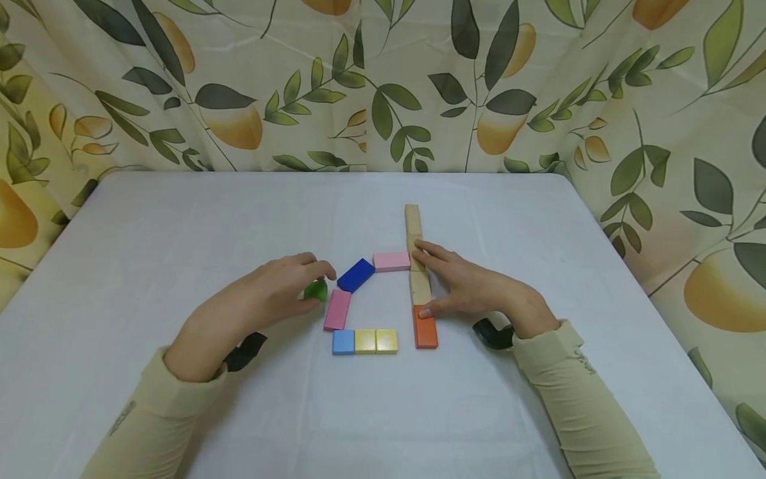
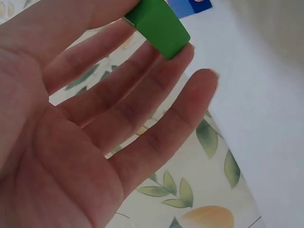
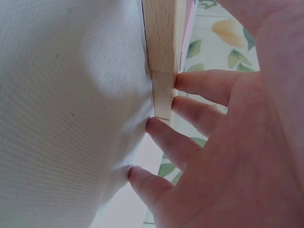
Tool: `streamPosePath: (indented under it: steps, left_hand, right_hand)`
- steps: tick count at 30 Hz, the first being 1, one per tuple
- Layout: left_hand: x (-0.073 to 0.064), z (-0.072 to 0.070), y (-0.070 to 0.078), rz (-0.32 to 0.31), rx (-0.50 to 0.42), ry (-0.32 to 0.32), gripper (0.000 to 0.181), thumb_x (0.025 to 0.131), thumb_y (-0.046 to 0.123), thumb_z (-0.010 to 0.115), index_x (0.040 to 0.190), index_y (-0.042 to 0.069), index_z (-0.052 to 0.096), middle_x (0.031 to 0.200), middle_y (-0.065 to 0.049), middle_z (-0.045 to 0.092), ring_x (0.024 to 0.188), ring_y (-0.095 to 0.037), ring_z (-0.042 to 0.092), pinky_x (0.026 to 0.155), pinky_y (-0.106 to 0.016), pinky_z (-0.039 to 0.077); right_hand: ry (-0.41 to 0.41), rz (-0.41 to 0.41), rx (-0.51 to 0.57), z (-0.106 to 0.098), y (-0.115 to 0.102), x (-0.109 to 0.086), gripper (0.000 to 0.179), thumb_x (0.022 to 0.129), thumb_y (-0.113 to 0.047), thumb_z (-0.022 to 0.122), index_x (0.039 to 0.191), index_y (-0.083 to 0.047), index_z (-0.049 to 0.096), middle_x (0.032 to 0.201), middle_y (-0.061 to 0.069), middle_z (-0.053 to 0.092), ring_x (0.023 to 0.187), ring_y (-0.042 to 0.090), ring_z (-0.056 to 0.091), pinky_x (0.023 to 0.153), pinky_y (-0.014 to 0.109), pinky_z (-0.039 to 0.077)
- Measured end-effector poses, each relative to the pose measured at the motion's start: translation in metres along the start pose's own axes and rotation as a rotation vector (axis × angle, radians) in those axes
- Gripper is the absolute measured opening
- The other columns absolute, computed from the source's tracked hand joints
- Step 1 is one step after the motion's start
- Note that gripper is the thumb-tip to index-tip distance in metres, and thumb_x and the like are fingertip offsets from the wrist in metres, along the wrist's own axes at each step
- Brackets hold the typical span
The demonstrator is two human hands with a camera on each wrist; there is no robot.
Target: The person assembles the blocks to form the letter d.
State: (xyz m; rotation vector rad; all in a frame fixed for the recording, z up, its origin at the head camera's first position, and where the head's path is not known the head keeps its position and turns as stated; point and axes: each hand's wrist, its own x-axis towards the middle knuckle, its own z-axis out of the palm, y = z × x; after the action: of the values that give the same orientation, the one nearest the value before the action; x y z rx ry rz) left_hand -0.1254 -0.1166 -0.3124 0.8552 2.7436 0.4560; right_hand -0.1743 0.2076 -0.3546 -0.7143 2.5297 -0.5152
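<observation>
Between its thumb and fingers my left hand (image 1: pixel 269 287) pinches a green block (image 2: pixel 164 29), just left of a blue block (image 1: pixel 356 275) and a pink block (image 1: pixel 338 309). My right hand (image 1: pixel 473 279) rests along a column of plain wooden blocks (image 1: pixel 413 219), its fingers fairly straight and touching the column's side and top. The thumb lies on an orange block (image 1: pixel 426 332) at the column's near end. Another pink block (image 1: pixel 391 261) joins the column to the blue one. Below, a light blue block (image 1: pixel 343 342) and two yellow blocks (image 1: pixel 376 341) form a short row.
A white cloth (image 1: pixel 359 419) covers the table. Behind and beside it hangs a curtain (image 1: pixel 383 86) with leaf and fruit print. Black straps (image 1: pixel 493 334) with camera parts sit under both wrists. A gap separates the yellow blocks from the orange one.
</observation>
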Motion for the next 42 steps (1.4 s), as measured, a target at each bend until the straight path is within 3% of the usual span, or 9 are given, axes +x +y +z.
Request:
streamPosePath:
  steps: [7, 17, 26, 42]
  left_hand:
    - [0.006, -0.003, 0.009, 0.025, -0.010, -0.011, 0.039, 0.087, 0.013, 0.076, 0.124, 0.009, 0.063, 0.107, -0.005, 0.067, 0.092, -0.015, 0.062, 0.082, -0.031, 0.057]
    - [0.023, -0.008, 0.030, 0.013, 0.013, -0.068, 0.039, 0.089, 0.018, 0.075, 0.125, 0.011, 0.062, 0.107, -0.002, 0.066, 0.091, -0.015, 0.061, 0.082, -0.029, 0.056]
    - [0.033, -0.010, 0.045, 0.044, 0.025, -0.070, 0.040, 0.090, 0.015, 0.073, 0.128, 0.013, 0.061, 0.105, -0.001, 0.064, 0.088, -0.015, 0.059, 0.080, -0.029, 0.053]
    - [0.047, 0.009, 0.066, 0.118, 0.040, -0.122, 0.043, 0.091, 0.021, 0.073, 0.131, 0.015, 0.060, 0.120, -0.003, 0.066, 0.100, -0.017, 0.064, 0.091, -0.035, 0.055]
  right_hand:
    - [-0.009, 0.013, 0.012, 0.000, -0.002, 0.000, 0.109, 0.081, -0.050, 0.078, 0.160, -0.018, 0.012, 0.168, 0.002, -0.001, 0.154, 0.034, 0.011, 0.120, 0.057, 0.023]
    - [-0.008, 0.020, 0.008, -0.001, -0.004, 0.000, 0.108, 0.081, -0.049, 0.079, 0.160, -0.019, 0.012, 0.168, 0.000, -0.001, 0.154, 0.032, 0.012, 0.120, 0.056, 0.024]
    - [-0.006, 0.005, 0.013, -0.002, -0.003, 0.000, 0.110, 0.079, -0.053, 0.078, 0.160, -0.019, 0.013, 0.168, -0.001, 0.000, 0.153, 0.033, 0.012, 0.119, 0.057, 0.025]
    - [-0.005, 0.003, 0.027, -0.002, -0.001, 0.000, 0.110, 0.079, -0.053, 0.079, 0.160, -0.018, 0.014, 0.168, 0.001, 0.000, 0.153, 0.035, 0.011, 0.119, 0.060, 0.023]
